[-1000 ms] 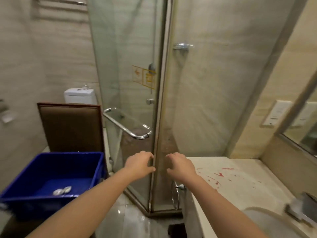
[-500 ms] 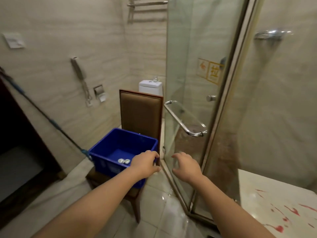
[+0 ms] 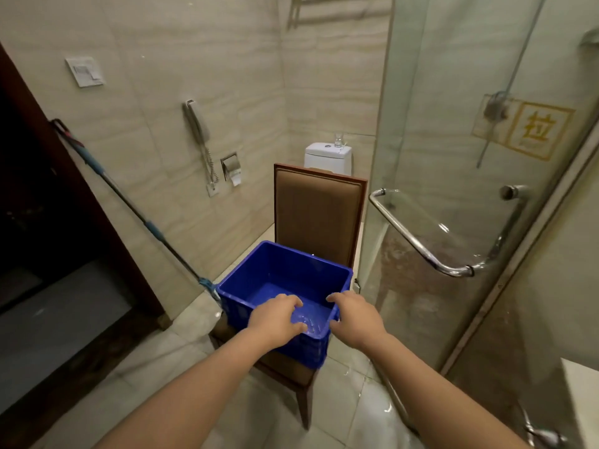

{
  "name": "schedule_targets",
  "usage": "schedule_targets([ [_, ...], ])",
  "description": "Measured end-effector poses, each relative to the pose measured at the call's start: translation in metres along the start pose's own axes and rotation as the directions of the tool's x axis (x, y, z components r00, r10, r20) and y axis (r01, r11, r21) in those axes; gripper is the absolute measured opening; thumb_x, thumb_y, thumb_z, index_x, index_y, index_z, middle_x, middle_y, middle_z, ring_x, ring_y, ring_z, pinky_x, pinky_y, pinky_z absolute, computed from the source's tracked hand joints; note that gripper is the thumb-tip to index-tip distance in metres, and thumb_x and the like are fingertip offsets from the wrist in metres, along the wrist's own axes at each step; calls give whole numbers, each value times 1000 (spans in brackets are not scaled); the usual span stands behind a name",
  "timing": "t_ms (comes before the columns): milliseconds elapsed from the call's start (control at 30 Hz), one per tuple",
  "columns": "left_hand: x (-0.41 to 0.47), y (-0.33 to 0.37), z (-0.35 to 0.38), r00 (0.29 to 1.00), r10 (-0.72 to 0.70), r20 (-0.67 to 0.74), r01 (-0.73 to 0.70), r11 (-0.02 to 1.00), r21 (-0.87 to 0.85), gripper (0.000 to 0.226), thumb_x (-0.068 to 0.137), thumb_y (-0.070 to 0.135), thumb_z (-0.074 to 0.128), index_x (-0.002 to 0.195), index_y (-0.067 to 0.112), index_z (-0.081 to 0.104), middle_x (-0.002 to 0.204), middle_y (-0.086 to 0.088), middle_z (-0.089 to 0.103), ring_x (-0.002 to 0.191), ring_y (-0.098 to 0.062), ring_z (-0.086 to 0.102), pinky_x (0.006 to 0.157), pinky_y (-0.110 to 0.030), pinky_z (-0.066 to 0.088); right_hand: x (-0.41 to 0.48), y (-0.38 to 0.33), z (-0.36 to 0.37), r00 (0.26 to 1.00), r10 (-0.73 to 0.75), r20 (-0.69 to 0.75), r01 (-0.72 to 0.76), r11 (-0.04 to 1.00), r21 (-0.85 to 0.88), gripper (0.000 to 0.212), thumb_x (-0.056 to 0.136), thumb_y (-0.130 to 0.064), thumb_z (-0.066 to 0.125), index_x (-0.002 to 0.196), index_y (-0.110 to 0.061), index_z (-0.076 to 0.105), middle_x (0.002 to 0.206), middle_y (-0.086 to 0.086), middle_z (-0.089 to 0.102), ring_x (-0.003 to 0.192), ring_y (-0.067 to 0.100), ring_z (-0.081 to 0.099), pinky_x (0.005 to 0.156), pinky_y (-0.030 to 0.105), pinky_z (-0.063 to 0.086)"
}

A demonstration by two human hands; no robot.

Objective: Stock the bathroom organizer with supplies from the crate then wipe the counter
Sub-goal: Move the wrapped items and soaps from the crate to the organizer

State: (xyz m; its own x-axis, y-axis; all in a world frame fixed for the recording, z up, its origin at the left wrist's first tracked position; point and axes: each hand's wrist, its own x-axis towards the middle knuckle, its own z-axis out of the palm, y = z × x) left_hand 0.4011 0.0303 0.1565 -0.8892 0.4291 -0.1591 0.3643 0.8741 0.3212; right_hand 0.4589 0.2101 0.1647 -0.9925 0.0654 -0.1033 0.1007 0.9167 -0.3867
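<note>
Head view: a blue crate (image 3: 259, 286) sits on the seat of a brown upholstered chair (image 3: 319, 215), just below the middle of the frame. Both bare forearms reach in from the bottom edge. The left hand (image 3: 277, 315) hovers over the near part of the crate, palm down, fingers loosely curled and holding nothing. The right hand (image 3: 355, 319) is just beside it over the crate's near right corner, fingers also spread and loosely curled, with nothing in them. Whether its thumb touches the rim cannot be told. The two hands are apart, with a strip of the crate's blue floor showing between them.

Behind the chair back stands a white toilet (image 3: 327, 157) with a small clear glass (image 3: 338, 140) on its tank. On the left, a mop (image 3: 129, 202) with a blue-banded handle leans against the beige tiled wall, its foot beside the crate. A wall phone (image 3: 197, 124) and a paper holder (image 3: 230, 168) hang left of centre. The right side of the frame holds a glass shower door (image 3: 437, 108) with a chrome handle (image 3: 418, 241) and a yellow sign (image 3: 538, 129). A corner of pale counter (image 3: 580, 384) shows at the lower right edge.
</note>
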Motion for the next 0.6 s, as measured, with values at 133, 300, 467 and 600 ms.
schedule_targets([
  [133,29,-50,-14,1000,-3,15,3,1000,-7,49,86,50,64,130,33,49,131,8,53,112,-14,57,88,-33,50,45,-34,21,1000,11,5,-11,1000,12,54,86,-25,58,138,-26,47,135,-3,52,121,19,50,96,36,48],
  [300,61,-108,-27,999,21,35,-21,1000,-7,50,87,49,63,131,32,49,132,8,52,115,-12,56,91,-35,50,93,-72,48,999,45,6,-45,999,17,53,89,-24,58,141,-24,46,138,-1,50,123,20,48,100,38,45],
  [467,89,-152,-30,998,6,68,-4,1000,-29,52,87,50,62,133,31,47,133,7,52,114,-13,57,91,-36,51,127,-95,70,997,68,33,-68,998,18,52,90,-24,59,141,-25,45,139,-1,49,123,20,48,98,35,46],
  [600,110,-173,-26,995,-2,99,8,998,-57,51,86,50,62,131,32,48,133,7,53,112,-14,58,90,-35,51,153,-98,82,995,89,54,-90,996,28,52,90,-26,59,140,-27,45,139,-3,49,123,18,48,98,34,46],
])
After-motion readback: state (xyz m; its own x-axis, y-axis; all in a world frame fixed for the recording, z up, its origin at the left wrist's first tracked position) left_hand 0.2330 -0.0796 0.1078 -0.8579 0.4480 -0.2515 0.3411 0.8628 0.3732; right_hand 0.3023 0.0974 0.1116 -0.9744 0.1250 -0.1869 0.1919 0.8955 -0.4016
